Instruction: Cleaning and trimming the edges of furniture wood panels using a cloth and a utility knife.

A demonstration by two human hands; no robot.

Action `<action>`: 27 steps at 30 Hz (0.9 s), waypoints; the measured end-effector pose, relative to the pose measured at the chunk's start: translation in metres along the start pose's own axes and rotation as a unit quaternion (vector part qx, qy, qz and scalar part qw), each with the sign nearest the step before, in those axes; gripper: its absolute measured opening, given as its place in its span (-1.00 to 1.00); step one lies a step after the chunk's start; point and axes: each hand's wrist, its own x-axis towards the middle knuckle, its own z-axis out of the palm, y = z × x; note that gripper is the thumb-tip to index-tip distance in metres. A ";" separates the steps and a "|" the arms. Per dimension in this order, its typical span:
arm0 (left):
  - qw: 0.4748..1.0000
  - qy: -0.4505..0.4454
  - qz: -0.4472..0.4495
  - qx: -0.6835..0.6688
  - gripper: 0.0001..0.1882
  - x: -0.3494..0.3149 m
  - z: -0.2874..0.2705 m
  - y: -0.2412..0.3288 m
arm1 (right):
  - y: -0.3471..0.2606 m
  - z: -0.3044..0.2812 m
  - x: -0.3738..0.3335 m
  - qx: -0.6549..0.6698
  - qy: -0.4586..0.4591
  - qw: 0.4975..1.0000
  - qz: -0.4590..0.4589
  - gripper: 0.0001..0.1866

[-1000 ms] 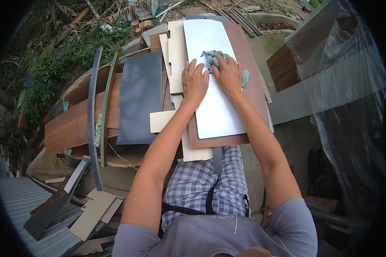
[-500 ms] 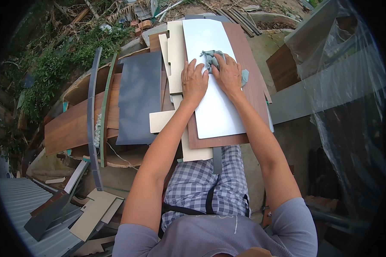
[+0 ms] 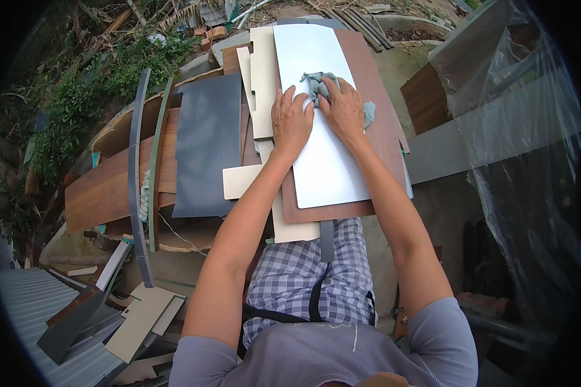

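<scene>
A glossy white panel (image 3: 329,171) lies lengthwise on a larger brown wood-look board (image 3: 368,58) in front of me. My left hand (image 3: 292,116) rests flat across the white panel's left edge, its fingers slightly apart and nothing held. Beside it, my right hand (image 3: 343,111) presses a crumpled grey-green cloth (image 3: 315,84) onto the panel. One end of that cloth sticks out past the right side of the hand, over the brown board. The right fingertips are partly sunk in its folds.
Cream boards (image 3: 263,84) stick out left of the brown board. Further left lie a dark grey panel (image 3: 206,148), wood-look boards (image 3: 103,193) and long narrow strips (image 3: 135,161). Clear plastic sheeting (image 3: 523,161) hangs at the right. Loose offcuts (image 3: 145,316) lie lower left.
</scene>
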 end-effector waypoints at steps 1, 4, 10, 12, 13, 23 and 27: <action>1.000 0.000 -0.001 -0.003 -0.69 0.000 0.000 0.000 | 0.000 0.000 0.000 0.000 -0.001 1.000 0.000 -0.54; 1.000 0.003 0.001 -0.002 -0.69 0.000 0.000 -0.001 | -0.001 0.000 0.001 -0.005 0.009 1.000 -0.008 -0.54; 1.000 0.001 0.004 -0.003 -0.69 0.000 0.000 0.000 | 0.002 0.001 0.001 -0.005 0.019 1.000 -0.016 -0.55; 1.000 -0.005 0.000 -0.013 -0.70 0.000 0.000 0.001 | 0.002 0.001 0.000 -0.002 0.021 1.000 -0.019 -0.56; 1.000 -0.011 -0.004 -0.023 -0.70 0.000 0.000 0.001 | 0.002 0.001 -0.001 -0.002 0.020 1.000 -0.018 -0.56; 1.000 0.001 0.001 -0.009 -0.70 0.000 0.000 -0.001 | 0.001 0.000 0.000 0.003 0.029 0.999 -0.025 -0.55; 1.000 0.003 0.001 -0.010 -0.70 0.000 0.001 -0.001 | 0.001 0.000 0.000 0.007 0.026 0.999 -0.022 -0.56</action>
